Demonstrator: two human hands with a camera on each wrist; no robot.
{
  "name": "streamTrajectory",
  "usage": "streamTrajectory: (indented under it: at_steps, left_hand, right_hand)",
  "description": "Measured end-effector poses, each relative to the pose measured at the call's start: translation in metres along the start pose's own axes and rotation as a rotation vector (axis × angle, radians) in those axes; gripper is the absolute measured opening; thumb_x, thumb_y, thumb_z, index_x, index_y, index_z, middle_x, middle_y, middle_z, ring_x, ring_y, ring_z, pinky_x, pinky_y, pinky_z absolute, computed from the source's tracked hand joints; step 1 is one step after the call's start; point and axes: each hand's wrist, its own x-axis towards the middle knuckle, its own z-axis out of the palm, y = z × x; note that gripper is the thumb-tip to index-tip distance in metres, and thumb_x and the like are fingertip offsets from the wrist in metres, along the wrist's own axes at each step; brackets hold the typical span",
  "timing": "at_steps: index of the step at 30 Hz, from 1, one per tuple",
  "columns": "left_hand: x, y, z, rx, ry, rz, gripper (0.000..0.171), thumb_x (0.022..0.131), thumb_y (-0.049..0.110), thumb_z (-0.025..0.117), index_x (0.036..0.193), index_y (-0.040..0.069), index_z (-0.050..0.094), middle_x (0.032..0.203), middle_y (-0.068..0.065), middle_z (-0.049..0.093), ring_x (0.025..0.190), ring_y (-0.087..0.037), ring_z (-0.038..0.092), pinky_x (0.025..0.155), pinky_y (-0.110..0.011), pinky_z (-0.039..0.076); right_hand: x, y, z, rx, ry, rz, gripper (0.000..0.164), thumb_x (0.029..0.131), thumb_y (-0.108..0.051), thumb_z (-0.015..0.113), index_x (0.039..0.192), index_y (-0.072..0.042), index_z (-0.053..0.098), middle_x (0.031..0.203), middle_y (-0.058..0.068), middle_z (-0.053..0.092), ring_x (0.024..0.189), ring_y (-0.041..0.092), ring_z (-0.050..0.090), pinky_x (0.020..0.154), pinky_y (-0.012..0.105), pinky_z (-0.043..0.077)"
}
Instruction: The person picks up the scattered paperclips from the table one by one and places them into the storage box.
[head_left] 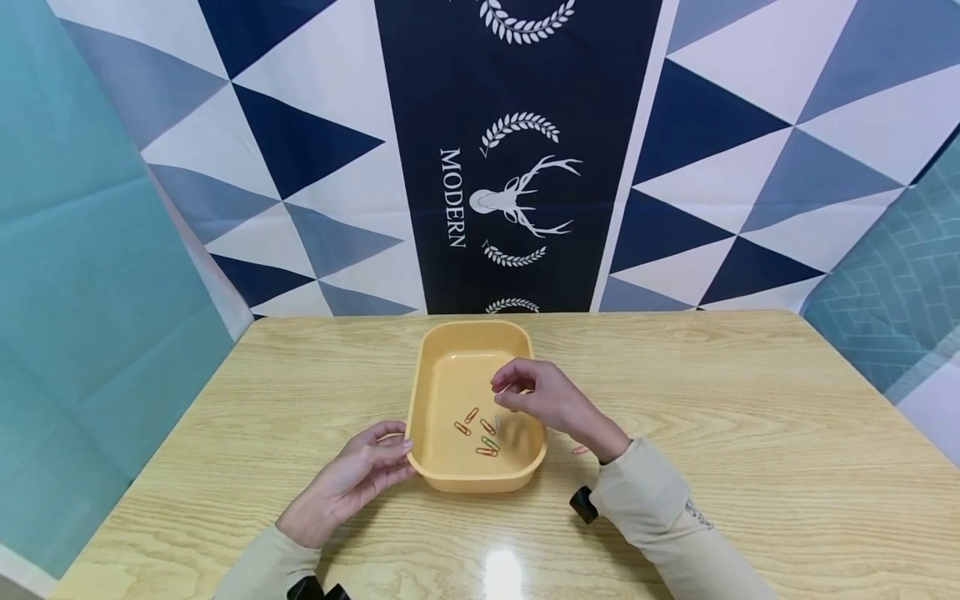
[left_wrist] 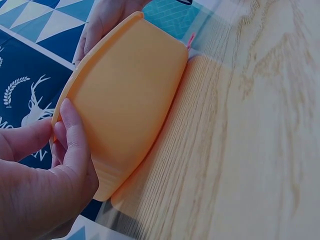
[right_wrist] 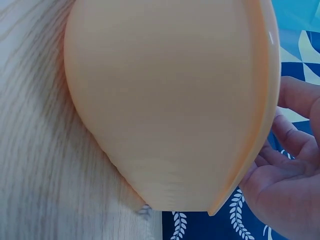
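Note:
My left hand grips the left rim of a yellow plastic tray, thumb at the rim and fingers against the outer wall. In the left wrist view that hand pinches the edge of the tray. Over the tray's right side hovers my right hand, fingers loosely bent, with a gap between thumb and forefinger. Several red-orange paper clips lie on the tray floor, along with a green paper clip. A pale paper clip shows below the right fingertips.
A pinkish paper clip lies on the wooden table right of the tray, beside the right wrist. Behind the table hangs a patterned cloth with triangles and a deer head. Dark wrist devices sit at both sleeves.

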Motion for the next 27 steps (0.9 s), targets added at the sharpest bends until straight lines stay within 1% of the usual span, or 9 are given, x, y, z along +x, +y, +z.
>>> streamTrajectory:
  at_steps: [6, 13, 15, 20, 27]
  left_hand:
    - [0.000, 0.000, 0.000, 0.002, 0.005, -0.001, 0.031, 0.093, -0.007, 0.051, 0.120, -0.008, 0.034, 0.099, -0.012, 0.055, 0.086, -0.018, 0.059, 0.080, -0.026, 0.055]
    - [0.000, -0.001, -0.001, 0.004, 0.002, 0.000, 0.033, 0.093, -0.007, 0.051, 0.121, -0.009, 0.033, 0.100, -0.012, 0.054, 0.087, -0.018, 0.059, 0.080, -0.026, 0.054]
    - [-0.001, -0.001, -0.002, 0.001, 0.005, 0.001, 0.033, 0.093, -0.007, 0.051, 0.121, -0.009, 0.034, 0.100, -0.012, 0.054, 0.087, -0.018, 0.059, 0.080, -0.026, 0.054]
    - [0.000, 0.000, 0.000, -0.004, 0.007, -0.001, 0.032, 0.093, -0.008, 0.051, 0.120, -0.009, 0.034, 0.099, -0.012, 0.054, 0.086, -0.018, 0.059, 0.079, -0.026, 0.055]
    - [0.000, 0.000, 0.000, -0.004, 0.010, -0.005, 0.032, 0.093, -0.008, 0.051, 0.120, -0.008, 0.033, 0.099, -0.012, 0.053, 0.086, -0.018, 0.059, 0.079, -0.026, 0.054]
  right_hand:
    - [0.000, 0.000, 0.001, -0.004, 0.003, 0.000, 0.014, 0.086, -0.003, 0.068, 0.099, 0.002, 0.066, 0.092, 0.006, 0.065, 0.082, 0.018, 0.061, 0.073, 0.029, 0.054]
    - [-0.002, -0.001, 0.001, 0.029, 0.021, -0.006, 0.021, 0.086, -0.001, 0.067, 0.105, 0.006, 0.063, 0.103, 0.021, 0.065, 0.084, 0.021, 0.063, 0.073, 0.029, 0.055]
    - [-0.003, -0.001, -0.001, 0.040, 0.033, -0.012, 0.023, 0.087, -0.001, 0.067, 0.107, 0.007, 0.062, 0.103, 0.022, 0.065, 0.084, 0.021, 0.063, 0.072, 0.029, 0.055]
    - [-0.006, 0.002, -0.012, 0.039, 0.086, -0.016, 0.025, 0.087, -0.002, 0.067, 0.108, 0.008, 0.061, 0.102, 0.019, 0.066, 0.083, 0.021, 0.063, 0.068, 0.026, 0.054]
    - [-0.019, 0.011, -0.030, -0.031, 0.134, 0.029, 0.025, 0.087, -0.005, 0.067, 0.110, 0.004, 0.063, 0.102, 0.014, 0.066, 0.087, 0.021, 0.062, 0.072, 0.026, 0.054]
